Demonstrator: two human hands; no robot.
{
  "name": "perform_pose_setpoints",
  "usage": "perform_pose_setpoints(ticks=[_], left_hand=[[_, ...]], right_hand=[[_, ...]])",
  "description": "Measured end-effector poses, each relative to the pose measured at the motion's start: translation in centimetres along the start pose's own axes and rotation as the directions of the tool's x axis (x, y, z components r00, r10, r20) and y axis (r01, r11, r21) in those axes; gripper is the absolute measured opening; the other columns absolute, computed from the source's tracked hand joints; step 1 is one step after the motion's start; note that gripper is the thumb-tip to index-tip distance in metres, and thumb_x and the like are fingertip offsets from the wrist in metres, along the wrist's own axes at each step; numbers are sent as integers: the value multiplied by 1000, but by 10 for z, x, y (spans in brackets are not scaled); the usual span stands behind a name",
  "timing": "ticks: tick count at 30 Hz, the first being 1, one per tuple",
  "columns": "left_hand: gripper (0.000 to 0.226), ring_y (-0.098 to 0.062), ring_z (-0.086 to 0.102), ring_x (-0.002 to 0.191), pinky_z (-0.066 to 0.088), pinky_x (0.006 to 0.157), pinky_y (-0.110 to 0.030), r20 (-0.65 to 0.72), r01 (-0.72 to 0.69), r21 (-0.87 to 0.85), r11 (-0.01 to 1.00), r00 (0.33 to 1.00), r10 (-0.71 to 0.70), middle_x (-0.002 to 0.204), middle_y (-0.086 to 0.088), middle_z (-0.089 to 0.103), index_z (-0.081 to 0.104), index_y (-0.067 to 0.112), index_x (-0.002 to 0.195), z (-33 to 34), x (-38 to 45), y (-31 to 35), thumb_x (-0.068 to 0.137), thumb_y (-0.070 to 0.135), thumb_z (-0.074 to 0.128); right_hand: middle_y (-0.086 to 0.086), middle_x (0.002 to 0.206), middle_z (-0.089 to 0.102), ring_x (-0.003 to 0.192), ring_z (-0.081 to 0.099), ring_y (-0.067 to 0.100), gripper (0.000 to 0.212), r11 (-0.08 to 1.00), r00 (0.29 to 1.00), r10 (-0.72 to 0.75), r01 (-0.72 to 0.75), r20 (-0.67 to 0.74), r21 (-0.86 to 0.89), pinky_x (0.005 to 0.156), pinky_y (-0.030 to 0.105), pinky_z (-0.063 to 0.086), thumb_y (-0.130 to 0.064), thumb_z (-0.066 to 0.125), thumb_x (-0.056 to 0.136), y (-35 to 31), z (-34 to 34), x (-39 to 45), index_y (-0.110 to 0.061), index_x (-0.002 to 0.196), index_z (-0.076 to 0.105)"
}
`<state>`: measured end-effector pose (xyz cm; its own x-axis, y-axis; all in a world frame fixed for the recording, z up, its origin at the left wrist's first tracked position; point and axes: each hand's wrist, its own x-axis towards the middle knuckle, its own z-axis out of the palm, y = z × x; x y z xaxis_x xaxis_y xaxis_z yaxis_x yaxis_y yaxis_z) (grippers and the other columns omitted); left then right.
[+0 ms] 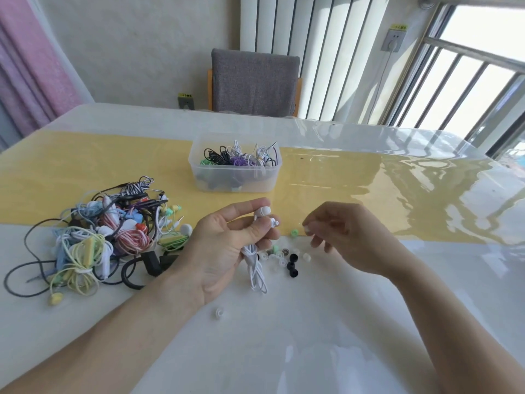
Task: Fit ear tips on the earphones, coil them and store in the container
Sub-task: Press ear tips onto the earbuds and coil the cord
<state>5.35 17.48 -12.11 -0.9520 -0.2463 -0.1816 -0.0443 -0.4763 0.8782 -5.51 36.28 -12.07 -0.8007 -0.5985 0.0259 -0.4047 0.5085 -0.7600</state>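
Observation:
My left hand (pixel 227 245) is shut on a pair of white earphones (pixel 265 216). Both earbuds stick up between thumb and fingers, and the white cable (pixel 257 275) hangs below the palm onto the table. My right hand (pixel 341 237) hovers just right of the earbuds with fingers curled; something small and white sits at its fingertips (pixel 308 229), too small to make out clearly. Loose ear tips (pixel 291 264), black, white, clear and green, lie scattered on the table beneath both hands. The clear plastic container (pixel 234 183) stands behind, holding several coiled earphones.
A tangled heap of coloured earphones (pixel 108 234) lies at the left. One white ear tip (pixel 218 312) lies alone near my left forearm. A yellow runner (pixel 369 194) crosses the white table under a glossy clear cover. A grey chair (pixel 254 81) stands at the far edge.

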Motion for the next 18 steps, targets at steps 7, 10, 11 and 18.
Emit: perform_pose_setpoints(ticks=[7,10,11,18], left_hand=[[43,-21,70,75,55,71,-25,49,-100,70,992,994,97,84,-11,73,67,8,109,-1,-2,-4,66,12,74],[43,-22,70,73,55,69,-26,58,-134,101,986,990,129,82,-10,73,66,8,108,-1,-3,-3,66,12,74],[43,-22,70,72,55,68,-25,61,-145,112,983,988,139,82,-9,73,66,8,108,0,-3,-3,66,12,75],[42,-20,69,71,54,67,-24,25,-184,180,966,983,183,82,-8,73,66,9,108,-2,-2,-7,68,15,76]], right_hand=[[16,79,72,69,71,28,23,781,989,-70,-25,128,624,65,31,58,-14,67,82,-22,10,-12,0,100,66],[13,77,70,66,68,23,19,722,991,-54,-45,121,691,62,29,56,-18,64,84,-24,13,-11,0,90,67],[12,76,69,64,66,22,19,698,992,-50,-48,116,714,62,28,55,-18,62,85,-23,15,-11,0,88,67],[15,79,72,70,70,21,25,615,992,3,-100,124,783,69,27,58,-17,60,86,-25,25,-11,1,96,72]])
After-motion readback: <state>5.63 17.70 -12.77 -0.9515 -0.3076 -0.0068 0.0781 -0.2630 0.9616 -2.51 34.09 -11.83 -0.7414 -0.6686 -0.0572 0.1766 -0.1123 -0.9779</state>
